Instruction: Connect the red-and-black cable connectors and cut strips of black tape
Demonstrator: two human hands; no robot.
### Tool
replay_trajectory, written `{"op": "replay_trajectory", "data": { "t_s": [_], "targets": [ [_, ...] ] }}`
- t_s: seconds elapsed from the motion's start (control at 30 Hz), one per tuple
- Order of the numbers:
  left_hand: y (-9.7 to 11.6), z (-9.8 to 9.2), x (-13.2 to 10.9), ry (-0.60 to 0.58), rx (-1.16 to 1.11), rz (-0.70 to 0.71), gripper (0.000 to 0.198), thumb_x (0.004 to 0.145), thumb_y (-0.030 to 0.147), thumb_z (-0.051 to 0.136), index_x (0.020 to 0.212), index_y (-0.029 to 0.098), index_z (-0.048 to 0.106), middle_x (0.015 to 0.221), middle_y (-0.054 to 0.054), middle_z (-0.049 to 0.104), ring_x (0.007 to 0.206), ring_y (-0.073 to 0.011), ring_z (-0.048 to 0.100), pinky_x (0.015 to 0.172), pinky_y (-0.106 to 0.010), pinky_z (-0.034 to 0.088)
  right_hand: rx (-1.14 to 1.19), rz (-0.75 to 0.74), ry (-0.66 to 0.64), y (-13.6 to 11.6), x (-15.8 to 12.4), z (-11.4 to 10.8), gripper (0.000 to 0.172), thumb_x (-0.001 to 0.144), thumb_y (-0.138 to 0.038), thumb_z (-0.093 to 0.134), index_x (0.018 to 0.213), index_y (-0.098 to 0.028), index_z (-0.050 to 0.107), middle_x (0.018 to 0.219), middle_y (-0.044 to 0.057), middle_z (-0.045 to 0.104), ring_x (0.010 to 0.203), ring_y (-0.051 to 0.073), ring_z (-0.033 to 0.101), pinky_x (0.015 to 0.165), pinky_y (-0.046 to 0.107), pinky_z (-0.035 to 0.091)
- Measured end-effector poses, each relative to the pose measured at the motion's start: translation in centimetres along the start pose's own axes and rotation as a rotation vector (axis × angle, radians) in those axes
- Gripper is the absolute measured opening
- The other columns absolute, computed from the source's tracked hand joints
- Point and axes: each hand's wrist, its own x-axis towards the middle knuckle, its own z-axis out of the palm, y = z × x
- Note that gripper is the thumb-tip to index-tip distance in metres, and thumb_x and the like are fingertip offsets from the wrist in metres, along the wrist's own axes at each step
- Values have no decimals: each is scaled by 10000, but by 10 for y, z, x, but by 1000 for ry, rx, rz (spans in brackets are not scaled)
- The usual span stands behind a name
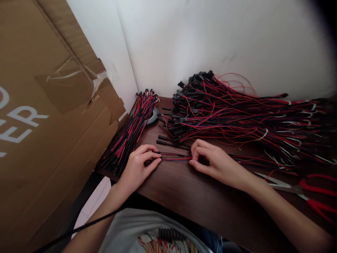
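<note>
A few thin red and dark wires (173,157) stretch between my two hands, just above the brown table (168,179). My left hand (143,160) pinches their left ends, where a bit of black shows at the fingertips. My right hand (207,158) is closed on the same wires further right, thumb against forefinger. Beyond the right hand, red and dark wires (244,159) run on toward the right. Two black-tipped leads (165,142) lie just behind the stretched wires.
Behind my right hand lies a big heap of red and black connector cables (218,116), some tied with white ties. A smaller cable bundle (129,133) and a tape roll (153,116) sit left. Red-handled scissors (297,189) lie open at right. A cardboard box (52,140) stands at left.
</note>
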Motion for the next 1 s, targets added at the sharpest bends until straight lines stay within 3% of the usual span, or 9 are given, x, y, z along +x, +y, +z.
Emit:
{"op": "replay_trajectory", "data": {
  "t_s": [0.23,0.47,0.7,0.8,1.0],
  "targets": [
    [0,-2,-1,-53,-22,-19,74,871,165,635,888,157,707,1009,-75,640,923,-165,625,831,-294,513,-13,46,40,-1,1,7,169,855,-133,552,713,-196,485,871,32,536,775,153,531,704,288,438],
    [4,-5,1,-56,135,31,100,895,171,587,923,196,679,1245,-96,506,1060,-221,482,870,-369,467,80,-13,120,-2,1,8,170,872,-149,559,718,-197,504,861,28,555,777,144,540,711,279,445],
    [11,-5,1,-150,173,35,140,902,121,514,993,164,611,957,-70,533,933,-204,464,816,-348,438,15,-103,170,-5,0,11,131,884,-139,548,778,-202,502,898,42,540,798,149,540,721,291,461],
    [10,-5,1,-162,190,47,156,919,152,511,1024,168,626,937,-65,519,909,-200,455,792,-337,426,-26,-137,181,-6,0,11,121,884,-128,545,796,-201,503,899,45,534,798,148,536,714,288,463],
    [11,-5,3,-200,202,3,71,899,212,567,860,161,598,932,-61,504,911,-209,445,805,-360,402,-62,-177,159,-8,-2,10,122,882,-125,542,794,-199,504,900,50,536,805,150,535,713,285,467]
  ]
}}
